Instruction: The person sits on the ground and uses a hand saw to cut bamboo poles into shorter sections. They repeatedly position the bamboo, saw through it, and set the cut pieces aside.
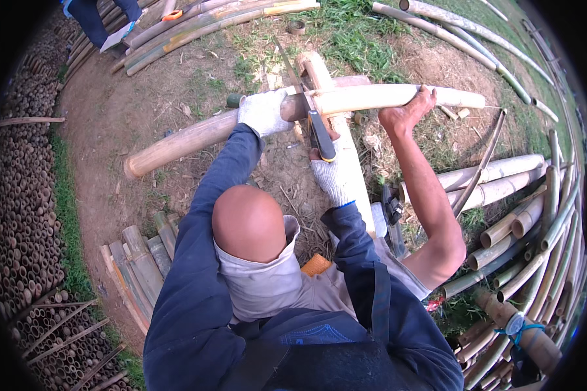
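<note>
A thick bamboo pole (182, 144) lies crosswise in front of me, brown at its left part and pale at its right. My left hand (263, 113), in a white knit glove, is closed over the pole just left of the saw. My right hand (331, 177), gloved too, grips the black and yellow handle of a handsaw (321, 135). The saw's narrow blade crosses the pole near its middle and points away from me. My bare right foot (407, 111) presses on the pole's pale part. A pale wooden beam (351, 169) runs beneath the pole.
Long bamboo poles (222, 26) lie at the far side, where a person in dark trousers (88, 23) stands. More bamboo (492, 176) is piled on the right. Stacked cut bamboo pieces (23, 221) fill the left. Split bamboo (140, 260) lies beside my left knee (248, 221).
</note>
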The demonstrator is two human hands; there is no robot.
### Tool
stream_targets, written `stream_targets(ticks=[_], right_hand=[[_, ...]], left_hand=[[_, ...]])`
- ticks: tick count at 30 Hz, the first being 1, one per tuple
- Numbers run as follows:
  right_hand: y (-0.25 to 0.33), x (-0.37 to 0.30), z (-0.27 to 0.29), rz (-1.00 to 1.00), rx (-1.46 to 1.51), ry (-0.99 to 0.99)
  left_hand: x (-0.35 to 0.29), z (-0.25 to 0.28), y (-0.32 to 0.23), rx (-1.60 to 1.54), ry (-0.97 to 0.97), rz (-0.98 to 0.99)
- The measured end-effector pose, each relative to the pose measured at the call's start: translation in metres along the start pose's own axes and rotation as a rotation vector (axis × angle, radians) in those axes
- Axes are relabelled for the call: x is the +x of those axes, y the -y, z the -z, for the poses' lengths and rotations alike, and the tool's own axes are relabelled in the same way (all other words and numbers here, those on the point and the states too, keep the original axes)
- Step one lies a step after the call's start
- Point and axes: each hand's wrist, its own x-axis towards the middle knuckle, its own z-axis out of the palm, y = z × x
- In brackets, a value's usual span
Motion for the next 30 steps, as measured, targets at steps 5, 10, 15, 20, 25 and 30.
stream_targets(ticks=[5,10,15,20,25,30], right_hand=[[0.009,-0.015,0.004,-0.151,0.011,0.019],[0.074,-0.194,0.068,-0.177,-0.002,-0.046],[0.033,-0.072,0.037,-0.187,0.001,0.007],[-0.010,0.012,0.006,-0.115,0.049,0.052],[0.062,-0.152,0.059,-0.226,0.031,-0.013],[0.032,-0.149,0.048,-0.084,-0.023,-0.056]], left_hand=[[0.003,0.017,-0.004,0.006,0.149,-0.018],[0.005,0.008,0.000,-0.040,0.040,-0.076],[0.003,0.003,-0.001,-0.002,-0.010,-0.072],[0.002,0.013,-0.008,-0.037,0.109,-0.008],[0.006,0.010,0.001,-0.017,0.103,-0.081],[0.010,-0.001,0.008,-0.008,-0.018,-0.105]])
